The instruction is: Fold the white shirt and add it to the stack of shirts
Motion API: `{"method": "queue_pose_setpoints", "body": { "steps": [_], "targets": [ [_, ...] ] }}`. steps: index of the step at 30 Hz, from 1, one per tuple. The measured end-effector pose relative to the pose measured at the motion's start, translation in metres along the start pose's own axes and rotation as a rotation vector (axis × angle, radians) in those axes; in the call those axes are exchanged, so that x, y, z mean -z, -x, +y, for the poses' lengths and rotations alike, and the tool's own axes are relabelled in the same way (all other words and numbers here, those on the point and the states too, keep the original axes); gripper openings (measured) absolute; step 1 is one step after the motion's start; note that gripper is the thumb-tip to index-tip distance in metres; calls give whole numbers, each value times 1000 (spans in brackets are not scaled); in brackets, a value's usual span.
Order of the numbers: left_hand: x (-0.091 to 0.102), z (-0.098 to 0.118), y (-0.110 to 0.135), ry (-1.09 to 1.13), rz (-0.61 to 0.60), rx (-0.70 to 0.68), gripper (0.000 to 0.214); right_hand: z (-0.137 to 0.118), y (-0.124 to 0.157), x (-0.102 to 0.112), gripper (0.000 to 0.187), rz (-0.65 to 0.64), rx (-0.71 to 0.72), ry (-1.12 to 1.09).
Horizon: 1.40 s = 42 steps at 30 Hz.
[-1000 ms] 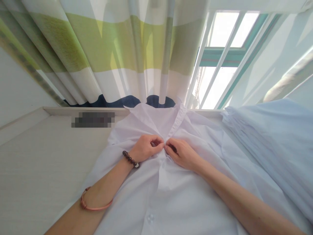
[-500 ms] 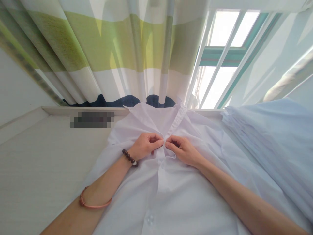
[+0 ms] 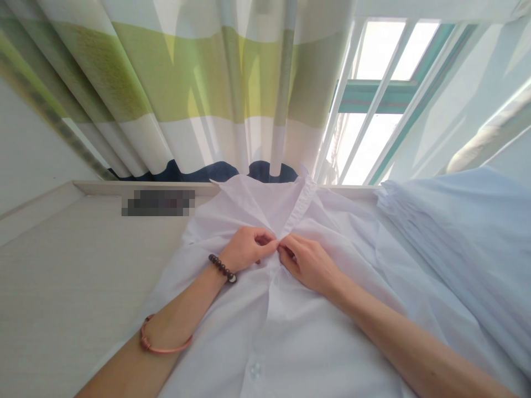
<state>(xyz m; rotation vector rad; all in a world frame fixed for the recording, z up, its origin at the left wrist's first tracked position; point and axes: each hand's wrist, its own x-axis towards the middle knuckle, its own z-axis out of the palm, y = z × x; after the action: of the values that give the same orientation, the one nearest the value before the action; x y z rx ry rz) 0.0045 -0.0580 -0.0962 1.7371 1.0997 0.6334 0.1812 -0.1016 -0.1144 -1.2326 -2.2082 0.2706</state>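
Observation:
A white shirt (image 3: 315, 326) lies face up in front of me, its collar (image 3: 301, 204) spread at the far end. My left hand (image 3: 249, 247) pinches the edge of the shirt's front opening below the collar. Right beside it, my right hand (image 3: 307, 260) grips the same placket, fingertips touching those of the left. Whatever button sits between the fingers is hidden. Lower down the front, a clear button (image 3: 255, 370) shows. A dark bead bracelet (image 3: 223, 268) and a copper-coloured bangle (image 3: 166, 349) are on my left arm.
Folded white cloth (image 3: 464, 237) is piled at the right. A pale board surface (image 3: 83, 287) with a raised edge extends on the left, with a blurred-out dark patch (image 3: 158, 203) near its back. Behind hang a green and white curtain (image 3: 199, 77) and a barred window (image 3: 377, 94).
My right hand has shifted slightly left and turned more palm-down, closing the small gap to my left fingertips. The fold of placket beneath it has flattened. The left hand stays nearly in place.

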Motion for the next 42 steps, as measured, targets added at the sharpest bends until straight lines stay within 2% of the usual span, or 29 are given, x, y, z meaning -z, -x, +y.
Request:
{"method": "queue_pose_setpoints", "body": {
  "steps": [5,11,15,20,23,27,32,39,42],
  "targets": [
    [-2,1,2,-7,24,-13,27,-3,0,1,20,11,8,67],
    [2,-2,1,16,-31,-42,24,-1,1,-2,21,17,0,42],
    [6,-6,-2,51,-63,-32,24,1,-2,1,18,18,-35,-155],
    [13,-9,-5,88,-133,-66,27,1,-7,11,20,-51,-190,-563],
    [12,-8,-4,116,-123,-67,29,-1,-8,13,23,-62,-228,-629],
    [7,-4,-3,125,-83,-59,26,-2,-6,8,23,-1,-200,-529],
    [2,2,0,62,-43,-41,21,0,-1,-2,17,123,-97,-284],
    [-5,2,2,-41,23,-12,22,3,0,0,18,76,-30,-56],
    [-7,-2,1,-104,60,-57,19,4,-1,1,20,50,0,13]
  ]
}}
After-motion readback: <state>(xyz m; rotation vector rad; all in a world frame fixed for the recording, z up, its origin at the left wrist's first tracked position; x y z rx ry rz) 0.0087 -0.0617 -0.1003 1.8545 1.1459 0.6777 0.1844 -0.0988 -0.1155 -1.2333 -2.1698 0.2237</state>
